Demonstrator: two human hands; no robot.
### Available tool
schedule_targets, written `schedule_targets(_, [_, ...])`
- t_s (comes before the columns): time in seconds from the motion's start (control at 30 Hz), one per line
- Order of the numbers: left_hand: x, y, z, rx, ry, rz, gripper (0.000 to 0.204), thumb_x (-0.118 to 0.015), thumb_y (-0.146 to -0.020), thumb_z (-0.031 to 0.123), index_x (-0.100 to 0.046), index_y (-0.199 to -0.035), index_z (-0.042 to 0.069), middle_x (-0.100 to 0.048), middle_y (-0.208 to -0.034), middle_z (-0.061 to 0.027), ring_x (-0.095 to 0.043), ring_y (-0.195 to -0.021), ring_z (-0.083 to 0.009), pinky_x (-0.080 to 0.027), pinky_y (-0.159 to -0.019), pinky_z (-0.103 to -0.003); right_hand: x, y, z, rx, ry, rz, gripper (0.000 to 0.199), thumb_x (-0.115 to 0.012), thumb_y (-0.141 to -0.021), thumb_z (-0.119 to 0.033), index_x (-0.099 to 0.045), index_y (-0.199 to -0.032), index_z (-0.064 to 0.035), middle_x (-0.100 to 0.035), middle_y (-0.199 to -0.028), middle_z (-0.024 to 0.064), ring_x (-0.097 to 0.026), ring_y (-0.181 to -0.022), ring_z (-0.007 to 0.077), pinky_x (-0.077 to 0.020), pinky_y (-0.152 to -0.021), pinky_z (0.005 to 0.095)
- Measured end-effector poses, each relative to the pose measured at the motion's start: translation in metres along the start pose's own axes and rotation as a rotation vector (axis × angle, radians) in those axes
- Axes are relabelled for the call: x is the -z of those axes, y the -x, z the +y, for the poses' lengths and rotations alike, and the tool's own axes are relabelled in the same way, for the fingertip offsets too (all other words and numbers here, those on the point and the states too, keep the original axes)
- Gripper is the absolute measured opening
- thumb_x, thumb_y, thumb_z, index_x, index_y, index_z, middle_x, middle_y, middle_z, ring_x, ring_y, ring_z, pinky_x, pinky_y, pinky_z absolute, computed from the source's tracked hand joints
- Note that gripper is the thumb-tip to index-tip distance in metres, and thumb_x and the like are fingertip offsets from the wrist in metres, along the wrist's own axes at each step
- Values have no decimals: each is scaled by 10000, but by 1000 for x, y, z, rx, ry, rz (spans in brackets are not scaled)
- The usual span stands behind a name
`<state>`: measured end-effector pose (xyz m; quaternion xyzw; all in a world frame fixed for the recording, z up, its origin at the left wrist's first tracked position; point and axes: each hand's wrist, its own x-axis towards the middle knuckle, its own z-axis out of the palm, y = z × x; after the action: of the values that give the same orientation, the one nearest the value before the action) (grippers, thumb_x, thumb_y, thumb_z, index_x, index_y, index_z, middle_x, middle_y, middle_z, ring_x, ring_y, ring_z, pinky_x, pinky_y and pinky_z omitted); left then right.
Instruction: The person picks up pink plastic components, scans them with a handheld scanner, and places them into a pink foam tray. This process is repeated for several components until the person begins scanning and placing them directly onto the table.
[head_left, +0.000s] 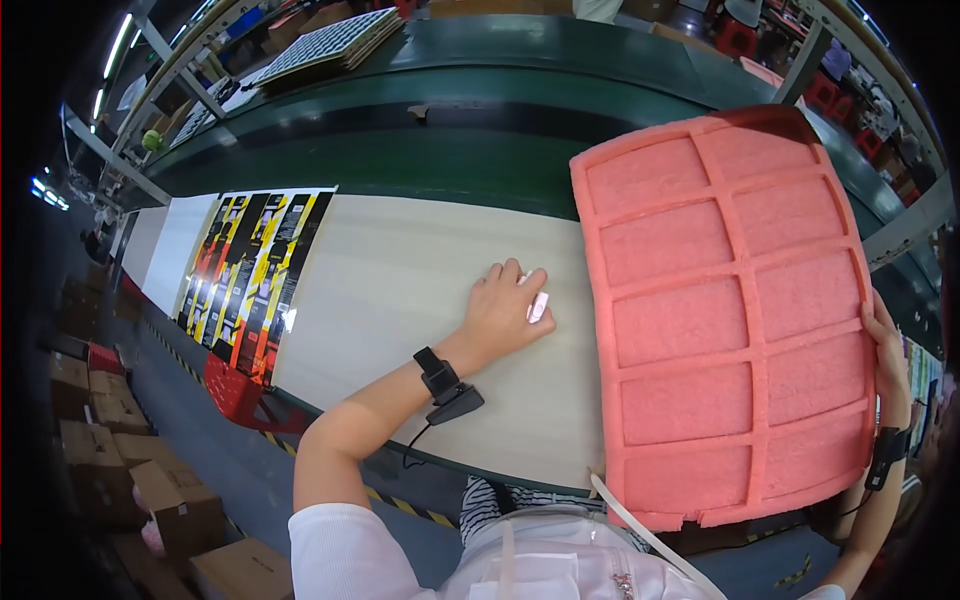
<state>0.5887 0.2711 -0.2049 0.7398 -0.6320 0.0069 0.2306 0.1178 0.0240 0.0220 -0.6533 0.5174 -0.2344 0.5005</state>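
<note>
Because the right hand holds the big pink foam sheet only by its far right edge, with fingers curled over that edge, the sheet could sag, tear at its thin ribs or slide off the counter toward the lap; its lower rim already hangs over the near edge of the counter. I judge the foam soft and easy to break, since the bottom border looks notched. The left hand lies on the counter just beside the sheet, its grip closed around a small white piece, which could slip out unnoticed. I count one foam sheet with ten shallow panels in two columns, one white piece, and one strip of printed labels far to the left
</note>
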Motion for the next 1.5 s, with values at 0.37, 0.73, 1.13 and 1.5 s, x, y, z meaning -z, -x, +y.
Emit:
schedule_targets(0.37, [-6,7,26,-149,157,117,220,-675,-777,133,-612,-986,108,-565,-789,-134,-643,-609,-340,-522,-490,-457,11,-23,-11,-8,110,-19,587,-560,-1059,-311,-423,-1541,-6,-535,-1496,119,-528,-1340,172,-406,-1120,291])
schedule_targets(0.73, [44,12,17,393,894,-93,159,-674,-861,185,-604,-918,54,-610,-772,-73,-625,-613,-171,-478,-492,-330,8,-19,-36,25,72,-100,586,-586,-1052,-305,-435,-1534,-9,-555,-1481,89,-540,-1321,152,-415,-1110,285])
schedule_targets(1.13, [206,-24,94,275,580,167,301,-682,-855,272,-627,-979,4,-692,-877,-178,-682,-729,-274,-535,-656,-399,-65,-45,-138,92,148,-511,542,-607,-1041,-310,-504,-1489,-23,-603,-1416,50,-571,-1261,132,-421,-1088,267])
schedule_targets(1.5, [160,-22,104,97,603,-19,505,-618,-985,357,-546,-1379,48,-499,-1427,-243,-458,-1357,-417,-430,-1098,-464,-73,-58,-105,-42,239,-475,544,-558,-1055,-296,-464,-1519,-28,-593,-1434,94,-584,-1268,168,-434,-1091,283])
